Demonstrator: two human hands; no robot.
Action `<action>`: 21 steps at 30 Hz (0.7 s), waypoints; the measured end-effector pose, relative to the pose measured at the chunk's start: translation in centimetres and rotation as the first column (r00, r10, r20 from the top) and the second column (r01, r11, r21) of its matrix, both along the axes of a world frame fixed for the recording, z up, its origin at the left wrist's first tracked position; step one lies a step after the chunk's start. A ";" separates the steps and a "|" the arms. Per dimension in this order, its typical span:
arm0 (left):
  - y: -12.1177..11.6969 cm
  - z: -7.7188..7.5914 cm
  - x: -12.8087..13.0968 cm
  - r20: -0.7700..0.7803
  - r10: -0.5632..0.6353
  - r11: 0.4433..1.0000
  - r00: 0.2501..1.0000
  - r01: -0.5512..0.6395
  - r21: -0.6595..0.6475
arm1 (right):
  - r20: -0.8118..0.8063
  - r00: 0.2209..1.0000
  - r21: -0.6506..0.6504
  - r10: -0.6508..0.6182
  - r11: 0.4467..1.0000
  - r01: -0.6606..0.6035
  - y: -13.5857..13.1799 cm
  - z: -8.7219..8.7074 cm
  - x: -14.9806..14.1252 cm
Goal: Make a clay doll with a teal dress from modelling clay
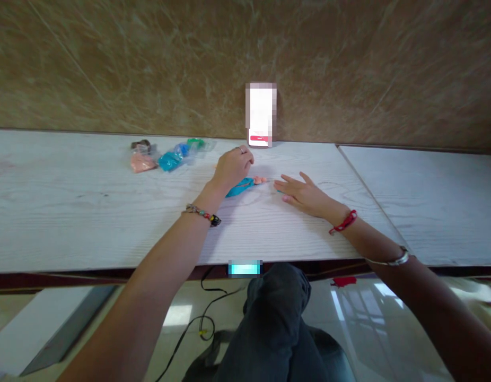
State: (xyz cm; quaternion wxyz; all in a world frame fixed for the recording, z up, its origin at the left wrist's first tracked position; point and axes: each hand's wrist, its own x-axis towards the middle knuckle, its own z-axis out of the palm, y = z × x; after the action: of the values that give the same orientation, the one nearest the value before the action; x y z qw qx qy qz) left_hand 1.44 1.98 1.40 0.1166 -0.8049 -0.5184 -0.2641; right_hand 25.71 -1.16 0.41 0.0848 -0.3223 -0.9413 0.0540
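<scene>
On the white wood-grain table lies a flat blue piece, clay-like in look (241,187), with small peach-pink lumps (260,180) at its right end. My left hand (234,165) is over the upper left side of this piece, its fingers curled in and a ring on one of them. What those fingers hold, if anything, is hidden. To the right, my right hand (303,195) lies low over the table with fingers stretched and somewhat spread. A tiny bit of blue (279,191) shows beneath its fingertips.
A phone (260,114) with a lit screen leans on the brown marbled wall. Clear packets stand back left: peach (142,161), brown (141,144), light blue (169,161), darker blue (182,149) and green (195,142). A lit device (244,268) sits at the front edge; black cables (202,318) hang below.
</scene>
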 end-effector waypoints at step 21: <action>0.1 -0.1 -0.2 -0.004 0.004 1.000 1.000 -0.004 0.022 | -0.156 0.987 -0.114 -0.035 0.993 0.017 1.8 -0.9 0.7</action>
State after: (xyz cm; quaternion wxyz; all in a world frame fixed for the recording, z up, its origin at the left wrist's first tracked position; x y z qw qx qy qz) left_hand 1.28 2.09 1.27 0.1269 -0.8031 -0.5169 -0.2679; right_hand 26.37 0.62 -0.50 0.1412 -0.3333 -0.9229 0.1312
